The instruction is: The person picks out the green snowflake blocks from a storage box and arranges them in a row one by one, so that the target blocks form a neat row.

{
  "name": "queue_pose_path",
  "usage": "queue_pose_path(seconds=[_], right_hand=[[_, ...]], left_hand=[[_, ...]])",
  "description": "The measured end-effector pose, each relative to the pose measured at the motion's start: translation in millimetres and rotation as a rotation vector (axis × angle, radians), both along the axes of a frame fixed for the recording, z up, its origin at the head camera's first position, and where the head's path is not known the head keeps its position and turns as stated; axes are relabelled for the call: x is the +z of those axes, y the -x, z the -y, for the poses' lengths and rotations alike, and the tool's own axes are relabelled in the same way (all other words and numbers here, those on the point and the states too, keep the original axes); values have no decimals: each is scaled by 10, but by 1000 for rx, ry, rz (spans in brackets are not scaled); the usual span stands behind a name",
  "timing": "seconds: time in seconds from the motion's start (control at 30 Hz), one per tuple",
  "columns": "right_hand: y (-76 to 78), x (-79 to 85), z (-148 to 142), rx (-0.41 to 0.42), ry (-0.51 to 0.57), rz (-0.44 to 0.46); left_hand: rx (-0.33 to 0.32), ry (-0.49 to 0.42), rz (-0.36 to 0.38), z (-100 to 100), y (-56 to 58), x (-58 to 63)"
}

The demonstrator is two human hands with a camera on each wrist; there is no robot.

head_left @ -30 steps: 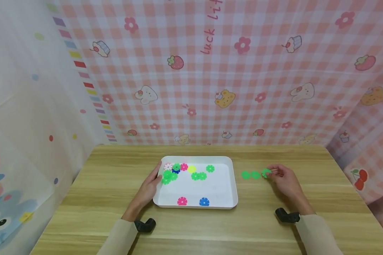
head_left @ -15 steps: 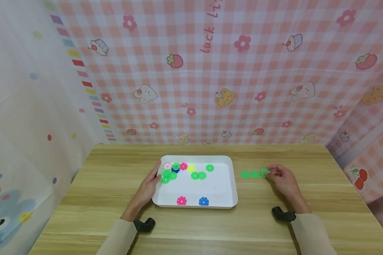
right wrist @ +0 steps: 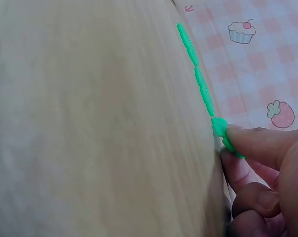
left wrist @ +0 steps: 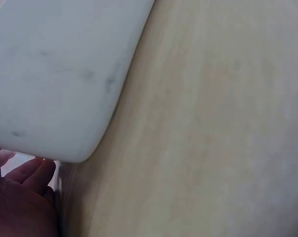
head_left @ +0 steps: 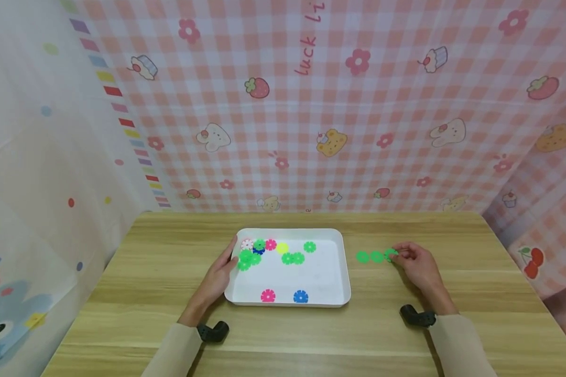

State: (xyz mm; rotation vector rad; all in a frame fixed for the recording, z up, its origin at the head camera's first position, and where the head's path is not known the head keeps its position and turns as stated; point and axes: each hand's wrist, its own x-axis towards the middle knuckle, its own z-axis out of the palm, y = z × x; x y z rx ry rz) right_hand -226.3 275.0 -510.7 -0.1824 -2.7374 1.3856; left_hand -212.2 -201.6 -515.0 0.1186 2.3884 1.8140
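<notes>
On the wooden table stands a shallow white tray (head_left: 318, 277) holding several notched plastic discs. My left hand (head_left: 218, 272) grips the tray's left side, thumb at the rim and fingers along the outer wall. In the left wrist view, fingers (left wrist: 32, 175) touch the tray wall (left wrist: 55, 98). Right of the tray, two green notched discs (head_left: 362, 257) lie flat in a row. At the row's right end my right hand (head_left: 420, 266) pinches a third green disc (right wrist: 219, 126) between thumb and fingers. That disc is tilted, its edge close to the neighbouring disc; its far part is hidden.
In the tray, green discs (head_left: 246, 257) cluster at the left, with white, dark blue, pink and yellow ones near the back. A pink disc (head_left: 268, 296) and a blue disc (head_left: 301, 297) lie by the front wall. A checked cloth (head_left: 283, 104) hangs behind the table.
My right hand has shifted slightly left, bringing the pinched green disc up to the row. My left hand and the tray stay put.
</notes>
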Motion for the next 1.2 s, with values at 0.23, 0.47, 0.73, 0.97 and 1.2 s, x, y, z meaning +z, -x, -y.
queue_pose_path(seconds=[0.23, 0.47, 0.73, 0.97, 1.2], right_hand=[[-1, -10, 1, -3, -6, -9], [4, -21, 4, -16, -39, -17], [6, -28, 18, -13, -58, -33], [5, -22, 34, -19, -63, -31], [-5, -10, 31, -27, -62, -25]], left_hand=[[-3, 2, -4, -2, -6, 0], [-14, -10, -20, -1, -5, 0], [-23, -10, -29, 11, 1, -9], [-18, 0, -19, 17, -3, -11], [-19, -6, -27, 14, -1, -19]])
